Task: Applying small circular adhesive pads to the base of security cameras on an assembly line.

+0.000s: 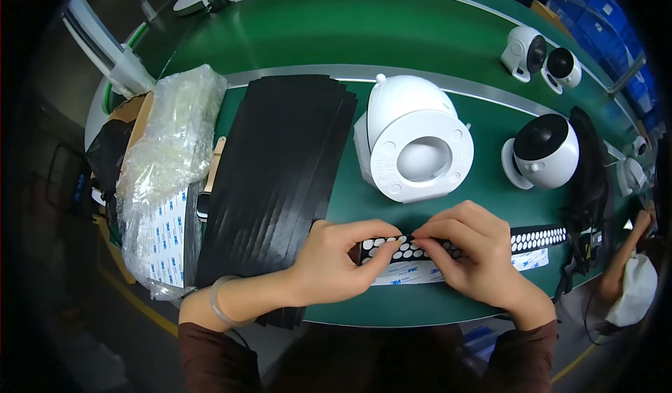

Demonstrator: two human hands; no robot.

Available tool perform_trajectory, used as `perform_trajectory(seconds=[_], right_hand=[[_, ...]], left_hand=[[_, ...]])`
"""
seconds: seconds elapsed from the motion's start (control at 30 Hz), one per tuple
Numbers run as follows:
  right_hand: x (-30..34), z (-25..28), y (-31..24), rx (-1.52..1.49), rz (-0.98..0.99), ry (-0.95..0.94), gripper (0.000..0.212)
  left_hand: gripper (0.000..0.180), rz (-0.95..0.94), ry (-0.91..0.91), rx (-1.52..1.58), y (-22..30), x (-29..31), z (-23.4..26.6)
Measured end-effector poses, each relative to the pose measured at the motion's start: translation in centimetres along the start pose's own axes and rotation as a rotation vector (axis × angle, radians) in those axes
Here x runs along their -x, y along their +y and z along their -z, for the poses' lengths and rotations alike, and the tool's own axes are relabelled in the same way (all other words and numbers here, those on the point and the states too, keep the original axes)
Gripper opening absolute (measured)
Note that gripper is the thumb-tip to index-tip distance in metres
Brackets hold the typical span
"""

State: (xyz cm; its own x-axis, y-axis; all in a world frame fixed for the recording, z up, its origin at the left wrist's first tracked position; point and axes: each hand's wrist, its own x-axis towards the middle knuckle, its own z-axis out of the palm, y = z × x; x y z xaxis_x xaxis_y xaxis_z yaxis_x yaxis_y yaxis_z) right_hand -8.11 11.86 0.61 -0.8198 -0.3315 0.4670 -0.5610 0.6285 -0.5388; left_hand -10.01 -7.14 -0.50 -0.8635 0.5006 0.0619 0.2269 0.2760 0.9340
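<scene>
A long black strip covered in rows of white round dots (539, 238) lies along the near side of the green table. My left hand (336, 258) is closed in a pinch on the strip near its left end, with thumb and forefinger at its upper edge. Close beside it, my right hand (470, 251) pinches with thumb and fingertips, touching the strip at its middle; whether a small piece is between those fingertips is hidden. Under the strip lies a white backing sheet with blue print (413, 274). Just beyond my hands stands a white rounded housing with a ring-shaped base (385, 151).
A stack of black sheets (273, 176) lies left of my hands. Further left is a clear plastic bag (171, 141) of sheets. At right stands a white device with a black front (542, 151); two similar devices (521, 53) sit behind. Another person's arm (626, 253) shows at far right.
</scene>
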Motion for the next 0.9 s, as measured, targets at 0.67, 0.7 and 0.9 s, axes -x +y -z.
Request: perform_trajectory(seconds=[0.67, 0.7, 0.9], right_hand=[[0.0, 0.0, -0.5, -0.028, 0.057, -0.027, 0.018], [0.0, -0.1, -0.4, -0.029, 0.057, -0.028, 0.018], [-0.3, 0.1, -0.6, -0.055, -0.049, -0.067, 0.016]], left_hand=[[0.007, 0.014, 0.093, 0.178, -1.5, 0.8, -1.0], [0.007, 0.032, 0.1, 0.201, -1.5, 0.8, -1.0], [0.005, -0.136, 0.156, 0.038, -1.1, 0.6, -1.0]])
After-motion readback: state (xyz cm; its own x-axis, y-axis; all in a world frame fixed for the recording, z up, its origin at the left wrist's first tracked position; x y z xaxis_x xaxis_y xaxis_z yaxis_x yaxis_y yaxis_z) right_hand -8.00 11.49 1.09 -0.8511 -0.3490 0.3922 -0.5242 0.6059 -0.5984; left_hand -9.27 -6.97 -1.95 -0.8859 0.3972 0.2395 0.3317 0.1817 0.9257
